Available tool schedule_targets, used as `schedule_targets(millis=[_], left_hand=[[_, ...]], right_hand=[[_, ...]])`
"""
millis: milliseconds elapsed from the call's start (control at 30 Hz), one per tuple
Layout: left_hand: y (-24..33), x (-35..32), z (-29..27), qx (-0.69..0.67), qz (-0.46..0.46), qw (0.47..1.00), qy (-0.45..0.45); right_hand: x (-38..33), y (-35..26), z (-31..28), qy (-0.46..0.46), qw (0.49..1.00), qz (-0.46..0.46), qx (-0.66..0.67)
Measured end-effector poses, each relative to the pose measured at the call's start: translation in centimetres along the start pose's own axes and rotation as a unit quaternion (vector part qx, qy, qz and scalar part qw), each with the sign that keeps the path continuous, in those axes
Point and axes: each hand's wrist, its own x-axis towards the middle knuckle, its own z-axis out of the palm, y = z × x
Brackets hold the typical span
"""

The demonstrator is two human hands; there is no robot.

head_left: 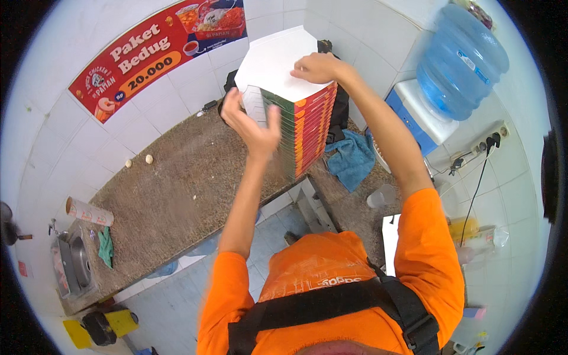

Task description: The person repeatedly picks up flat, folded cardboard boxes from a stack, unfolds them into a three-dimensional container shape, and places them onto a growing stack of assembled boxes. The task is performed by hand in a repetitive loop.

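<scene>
A tall stack of cardboard food boxes (310,127) stands at the back of the counter, near the corner. Their printed sides are red, orange and dark green, and the topmost white sheet (275,59) faces up. My left hand (254,127) is at the stack's left side, fingers and thumb spread, slightly blurred; whether it touches the boxes I cannot tell. Over the white top lies my right hand (316,68), its fingers curled in. What those fingers grip, if anything, is hidden.
The speckled stone counter (171,183) runs left to a sink (80,260), a green cloth (105,247) and a plastic-wrapped roll (89,212). Right of the stack are a blue towel (350,160), a clear cup (381,196) and a water dispenser (414,115). Black cables (476,189) hang on the wall.
</scene>
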Motion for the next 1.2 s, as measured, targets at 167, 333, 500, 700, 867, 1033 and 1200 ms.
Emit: schedule_targets(millis=[167, 333, 500, 700, 867, 1033, 1200], left_hand=[[2.3, 3.1, 0.8, 0.091, 0.087, 0.930, -0.345], [-2.4, 6.4, -0.1, 0.143, 0.079, 0.874, -0.458], [-4.2, 7.1, -0.8, 0.104, 0.073, 0.861, -0.492], [-3.7, 7.5, -0.6, 0.124, 0.099, 0.854, -0.496], [-4.5, 7.6, -0.1, 0.146, 0.107, 0.824, -0.538], [-4.6, 7.6, -1.2, 0.117, 0.142, 0.863, -0.471], [-1.3, 5.9, 2.3, 0.106, 0.178, 0.890, -0.407]], right_hand=[[-0.7, 3.0, 2.5, -0.110, 0.976, -0.053, 0.179], [-4.6, 4.4, 2.2, -0.032, 0.963, -0.149, 0.222], [-6.3, 3.8, 3.6, 0.089, 0.971, -0.178, 0.130], [-6.7, 3.7, 4.3, 0.065, 0.981, -0.168, 0.066], [-7.2, 4.2, 4.3, 0.093, 0.981, -0.158, 0.068], [-7.1, 3.0, 3.5, 0.155, 0.972, -0.135, 0.114], [-17.2, 4.7, 0.3, 0.342, 0.927, -0.127, 0.091]])
